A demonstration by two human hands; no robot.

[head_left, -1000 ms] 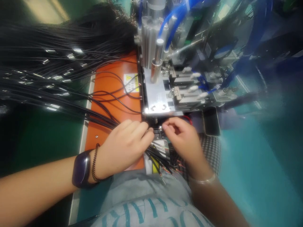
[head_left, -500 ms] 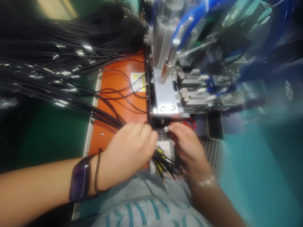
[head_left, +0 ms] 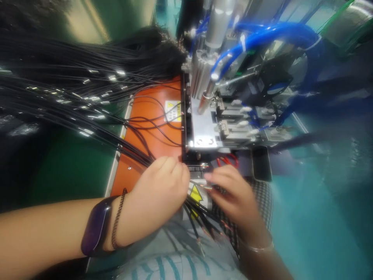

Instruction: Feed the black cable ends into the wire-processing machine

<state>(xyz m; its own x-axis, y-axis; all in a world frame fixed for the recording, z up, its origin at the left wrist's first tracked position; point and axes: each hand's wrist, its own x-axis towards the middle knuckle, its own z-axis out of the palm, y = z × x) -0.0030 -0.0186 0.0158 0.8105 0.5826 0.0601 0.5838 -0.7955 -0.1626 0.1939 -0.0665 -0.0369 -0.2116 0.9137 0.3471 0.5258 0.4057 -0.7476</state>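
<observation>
In the head view, thin black cables [head_left: 87,97] are fanned across an orange mat [head_left: 154,144] towards a black fixture [head_left: 196,169] beneath a steel plate [head_left: 202,134]. They would handle as light, limp and slick, and are best taken just behind their bared tips. The left hand [head_left: 159,190] is curled over the cables beside the fixture, its fingertips hidden. The right hand [head_left: 233,198] is held with fingers extended nearby; whether either hand pinches anything cannot be told. Blue tubing [head_left: 271,35] is routed above.
</observation>
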